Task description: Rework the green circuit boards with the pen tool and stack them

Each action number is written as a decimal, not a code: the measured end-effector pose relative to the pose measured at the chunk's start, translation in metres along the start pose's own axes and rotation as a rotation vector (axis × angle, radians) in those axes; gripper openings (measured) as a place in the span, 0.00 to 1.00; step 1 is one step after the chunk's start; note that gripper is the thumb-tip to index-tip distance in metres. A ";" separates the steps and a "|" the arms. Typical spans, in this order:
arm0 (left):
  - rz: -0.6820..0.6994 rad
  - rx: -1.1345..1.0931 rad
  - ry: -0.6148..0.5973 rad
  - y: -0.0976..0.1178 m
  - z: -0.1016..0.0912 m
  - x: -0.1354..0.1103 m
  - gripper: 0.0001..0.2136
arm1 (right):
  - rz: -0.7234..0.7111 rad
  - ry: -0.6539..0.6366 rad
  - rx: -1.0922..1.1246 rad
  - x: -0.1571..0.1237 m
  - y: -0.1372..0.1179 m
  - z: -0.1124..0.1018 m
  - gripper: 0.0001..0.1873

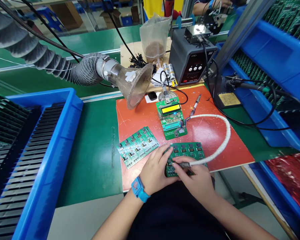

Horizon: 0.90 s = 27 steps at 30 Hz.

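A green circuit board panel [185, 150] with small digit displays lies at the front of the orange mat. My left hand [156, 165], with a blue watch on its wrist, grips the left edge of this panel. My right hand [196, 175] is closed on a dark probe connector [184, 164], pressed down over the panel; its tip is hidden by my fingers. From it a white sleeved cable [227, 133] loops back to a green programmer board [171, 116] with a lit yellow screen. A second circuit board panel [138, 146] lies to the left of my left hand.
A fume extractor hood [137, 85] hangs over the mat's back left. Behind stands a soldering station [192, 60]; a pen [195, 105] lies on the mat. Blue bins [47, 160] with boards flank both sides. At the back, another person's hand [222, 4] shows.
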<state>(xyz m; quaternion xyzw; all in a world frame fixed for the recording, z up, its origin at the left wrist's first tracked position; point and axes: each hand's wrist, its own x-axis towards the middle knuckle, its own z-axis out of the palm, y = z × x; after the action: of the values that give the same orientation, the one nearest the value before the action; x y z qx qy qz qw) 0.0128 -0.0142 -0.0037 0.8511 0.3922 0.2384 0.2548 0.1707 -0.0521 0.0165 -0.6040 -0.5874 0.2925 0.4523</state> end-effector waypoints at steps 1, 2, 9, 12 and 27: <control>-0.002 0.000 -0.001 0.000 0.000 0.000 0.40 | -0.002 -0.002 0.002 0.000 0.000 0.000 0.02; -0.003 0.001 -0.002 0.000 0.000 0.000 0.40 | -0.003 -0.005 0.003 0.000 0.000 0.000 0.02; -0.003 0.016 0.000 0.000 0.001 0.000 0.40 | 0.013 -0.009 0.016 -0.001 0.001 0.000 0.02; -0.006 0.017 -0.004 0.000 0.001 0.000 0.40 | 0.019 -0.008 0.015 -0.001 0.001 0.000 0.02; -0.013 0.088 -0.106 0.012 -0.012 0.016 0.40 | 0.028 -0.045 -0.027 -0.001 0.001 -0.002 0.05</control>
<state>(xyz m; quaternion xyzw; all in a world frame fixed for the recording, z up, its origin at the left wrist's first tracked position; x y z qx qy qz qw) 0.0212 -0.0048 0.0165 0.8703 0.3938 0.1738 0.2393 0.1728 -0.0533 0.0163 -0.6117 -0.5928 0.3042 0.4265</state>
